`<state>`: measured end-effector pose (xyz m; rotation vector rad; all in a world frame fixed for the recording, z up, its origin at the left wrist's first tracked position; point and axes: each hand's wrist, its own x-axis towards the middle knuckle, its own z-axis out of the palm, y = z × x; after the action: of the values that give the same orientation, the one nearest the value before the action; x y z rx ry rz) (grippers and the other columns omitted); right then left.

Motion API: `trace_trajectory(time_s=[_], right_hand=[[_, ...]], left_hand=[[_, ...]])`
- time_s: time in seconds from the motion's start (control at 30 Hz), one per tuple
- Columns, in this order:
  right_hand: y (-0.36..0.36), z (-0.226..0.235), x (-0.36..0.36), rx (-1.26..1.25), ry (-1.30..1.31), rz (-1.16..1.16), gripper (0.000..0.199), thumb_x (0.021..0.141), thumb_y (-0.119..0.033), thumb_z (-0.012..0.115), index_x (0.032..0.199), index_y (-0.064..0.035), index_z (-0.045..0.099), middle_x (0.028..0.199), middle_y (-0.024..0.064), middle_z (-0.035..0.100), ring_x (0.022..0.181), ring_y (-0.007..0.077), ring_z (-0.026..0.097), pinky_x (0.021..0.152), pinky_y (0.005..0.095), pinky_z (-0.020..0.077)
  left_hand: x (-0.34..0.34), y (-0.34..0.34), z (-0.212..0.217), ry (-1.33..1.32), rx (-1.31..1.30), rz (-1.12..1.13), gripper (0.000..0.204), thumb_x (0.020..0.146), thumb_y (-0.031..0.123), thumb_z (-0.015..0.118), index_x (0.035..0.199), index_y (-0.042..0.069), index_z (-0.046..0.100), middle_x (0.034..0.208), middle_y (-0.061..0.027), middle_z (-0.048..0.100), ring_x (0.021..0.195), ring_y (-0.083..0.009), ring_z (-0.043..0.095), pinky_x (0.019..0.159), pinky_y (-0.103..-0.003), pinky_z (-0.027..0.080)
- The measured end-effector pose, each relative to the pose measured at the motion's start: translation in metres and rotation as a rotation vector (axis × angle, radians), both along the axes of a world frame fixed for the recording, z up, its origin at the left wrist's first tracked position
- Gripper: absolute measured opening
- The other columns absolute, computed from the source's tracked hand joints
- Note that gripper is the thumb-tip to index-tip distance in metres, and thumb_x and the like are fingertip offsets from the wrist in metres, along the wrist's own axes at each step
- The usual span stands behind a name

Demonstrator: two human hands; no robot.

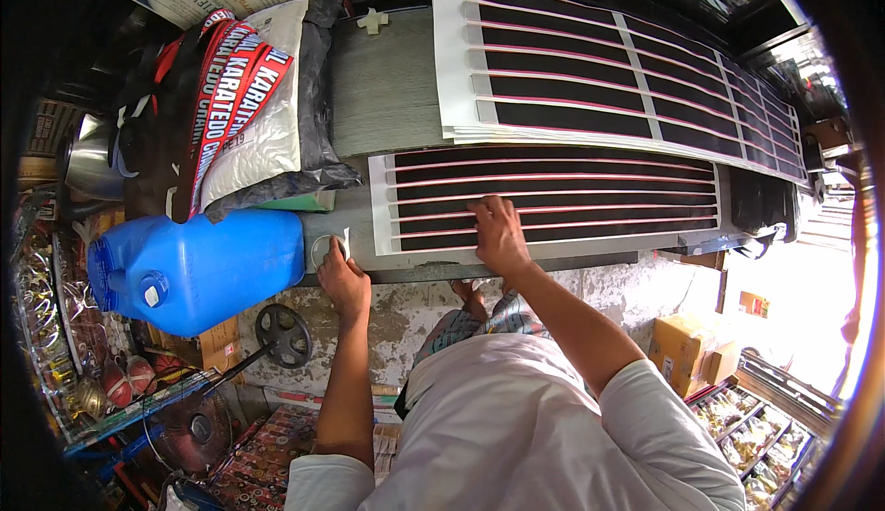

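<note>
Along a grey bench [383, 82], striped sheets [599, 196], cardboard box [680, 352] nearby

Left hand [345, 282]: bare, left of centre; index finger extended toward the top of the frame, other fingers curled; grip indistinct.
Left forearm [347, 377]: nearly upright, rising from the lower edge.
Right hand [501, 237]: bare, at centre, slightly higher in the frame than the left; back uppermost, fingers bent, fingertips toward upper left; closure unclear.
Right forearm [576, 317]: slanting from lower right up to centre.
Torso [516, 419]: bottom centre, seen from above.
</note>
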<state>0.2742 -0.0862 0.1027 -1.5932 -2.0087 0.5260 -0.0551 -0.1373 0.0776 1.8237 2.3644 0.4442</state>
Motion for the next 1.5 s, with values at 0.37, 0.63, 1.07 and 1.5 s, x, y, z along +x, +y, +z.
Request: trace_trajectory(time_s=[0.37, 0.63, 1.07, 1.5], right_hand=[[0.020, -0.008, 0.010, 0.039, -0.051, -0.062, 0.039, 0.084, -0.002, 0.075, 0.122, -0.0091, 0.074, 0.122, 0.0106, 0.065, 0.116, 0.0355, 0.061, 0.099, 0.0495, 0.0506], [0.019, -0.008, 0.012, 0.012, -0.128, -0.021, 0.040, 0.085, 0.002, 0.075, 0.123, -0.0110, 0.075, 0.121, 0.0086, 0.066, 0.115, 0.0343, 0.061, 0.102, 0.0488, 0.0500], [0.009, 0.008, 0.022, 0.054, 0.026, -0.167, 0.041, 0.087, 0.001, 0.074, 0.127, -0.0073, 0.073, 0.118, 0.0145, 0.065, 0.114, 0.0391, 0.062, 0.101, 0.0520, 0.0515], [-0.070, 0.049, 0.031, -0.700, 0.613, 0.155, 0.051, 0.093, -0.018, 0.088, 0.140, -0.0061, 0.069, 0.124, 0.0080, 0.074, 0.109, 0.0211, 0.073, 0.086, 0.0380, 0.0630]], left_hand=[[-0.001, -0.001, -0.003, 0.013, 0.009, 0.000, 0.063, 0.097, 0.003, 0.068, 0.157, 0.000, 0.051, 0.131, -0.0231, 0.067, 0.119, -0.0442, 0.063, 0.110, -0.055, 0.045], [-0.002, -0.002, -0.004, 0.006, 0.032, -0.007, 0.065, 0.096, 0.001, 0.069, 0.158, 0.001, 0.049, 0.129, -0.0235, 0.066, 0.114, -0.0462, 0.062, 0.104, -0.058, 0.046], [-0.004, -0.011, 0.009, -0.233, 0.077, 0.013, 0.058, 0.099, 0.002, 0.070, 0.155, 0.003, 0.056, 0.126, -0.0231, 0.068, 0.110, -0.0387, 0.067, 0.097, -0.051, 0.054], [0.106, -0.086, 0.075, -1.370, -0.491, -0.169, 0.051, 0.107, 0.005, 0.073, 0.156, 0.008, 0.059, 0.109, -0.0002, 0.068, 0.097, -0.0075, 0.062, 0.087, -0.026, 0.053]])
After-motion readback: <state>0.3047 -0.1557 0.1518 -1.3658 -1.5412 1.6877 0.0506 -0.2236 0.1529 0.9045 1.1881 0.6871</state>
